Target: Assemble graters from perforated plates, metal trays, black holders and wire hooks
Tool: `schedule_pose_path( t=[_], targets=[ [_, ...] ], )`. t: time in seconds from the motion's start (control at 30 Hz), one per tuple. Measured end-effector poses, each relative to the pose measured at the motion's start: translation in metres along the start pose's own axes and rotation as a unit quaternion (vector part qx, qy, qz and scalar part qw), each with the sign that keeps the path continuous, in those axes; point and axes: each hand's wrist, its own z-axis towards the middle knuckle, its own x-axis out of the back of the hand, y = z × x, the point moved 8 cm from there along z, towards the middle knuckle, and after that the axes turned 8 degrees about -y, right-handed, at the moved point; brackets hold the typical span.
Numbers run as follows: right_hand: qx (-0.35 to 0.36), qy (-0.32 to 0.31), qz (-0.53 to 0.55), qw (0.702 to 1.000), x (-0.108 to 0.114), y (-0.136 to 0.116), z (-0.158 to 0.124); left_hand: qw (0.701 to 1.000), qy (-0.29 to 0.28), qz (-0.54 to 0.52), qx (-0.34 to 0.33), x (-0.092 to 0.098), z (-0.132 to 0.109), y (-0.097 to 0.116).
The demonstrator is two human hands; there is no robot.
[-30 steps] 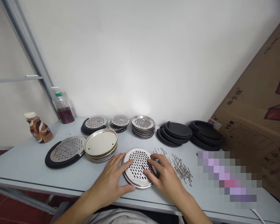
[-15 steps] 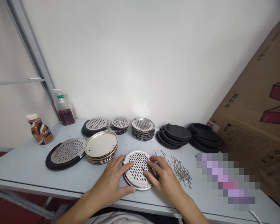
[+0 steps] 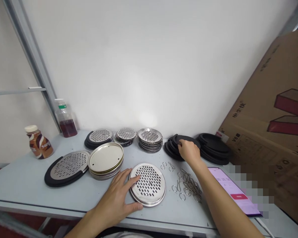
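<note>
On my feed, the left hand (image 3: 115,195) spreads wide against the perforated disc (image 3: 148,185), near the front of the surface (image 3: 24,185); the right hand (image 3: 190,152) curls over the black stack (image 3: 173,147), grip unclear.

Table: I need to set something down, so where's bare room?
Front left, between the black-rimmed disc, left hand and table edge; a smaller patch between that hand's disc and right forearm, before the wire pieces. Crowded: the back, lined with stacks.

Soft light, pale glare low on the wall (image 3: 144,72); carton (image 3: 260,115) dimmer; phone (image 3: 229,188) partly pixelated.
</note>
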Motion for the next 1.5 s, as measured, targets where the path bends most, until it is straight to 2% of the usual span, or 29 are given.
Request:
schedule_pose_path(
  t=[0.13, 0.23, 0.43, 0.57, 0.67, 0.77, 0.87, 1.03, 1.17, 1.27, 1.5],
  targets=[
    [-0.009, -0.014, -0.013, 1.000, -0.013, 0.004, 0.008, 1.000, -0.003, 0.003, 0.006, 0.000, 0.000, 0.000],
    [-0.011, 0.002, -0.020, 1.000, -0.009, 0.006, 0.007, 1.000, -0.002, 0.004, 0.010, 0.000, 0.000, 0.000],
    [-0.054, 0.087, -0.025, 0.994, 0.023, 0.023, -0.007, 1.000, -0.015, -0.001, 0.022, -0.002, 0.000, -0.002],
    [-0.081, 0.167, 0.019, 0.982, 0.046, 0.039, -0.033, 1.000, -0.010, -0.009, 0.028, -0.001, 0.001, -0.002],
    [-0.047, 0.242, 0.089, 0.965, 0.055, 0.045, -0.061, 0.999, 0.001, -0.017, 0.027, 0.001, 0.001, -0.001],
    [0.040, 0.280, 0.171, 0.944, 0.051, 0.043, -0.085, 0.999, 0.016, -0.026, 0.028, 0.002, 0.001, -0.001],
    [0.110, 0.259, 0.264, 0.922, 0.035, 0.038, -0.096, 0.999, 0.021, -0.036, 0.033, 0.002, 0.001, -0.003],
    [0.155, 0.163, 0.340, 0.913, 0.010, 0.036, -0.111, 0.997, 0.030, -0.050, 0.047, 0.003, 0.000, -0.006],
    [0.186, 0.115, 0.325, 0.920, 0.004, 0.045, -0.135, 0.997, 0.028, -0.045, 0.054, 0.004, 0.000, -0.006],
    [0.237, 0.105, 0.290, 0.921, 0.005, 0.047, -0.150, 0.998, 0.028, -0.039, 0.050, 0.004, 0.001, -0.006],
    [0.284, 0.070, 0.248, 0.924, -0.001, 0.032, -0.155, 0.997, 0.054, -0.040, 0.035, 0.007, 0.000, -0.004]
  ],
)
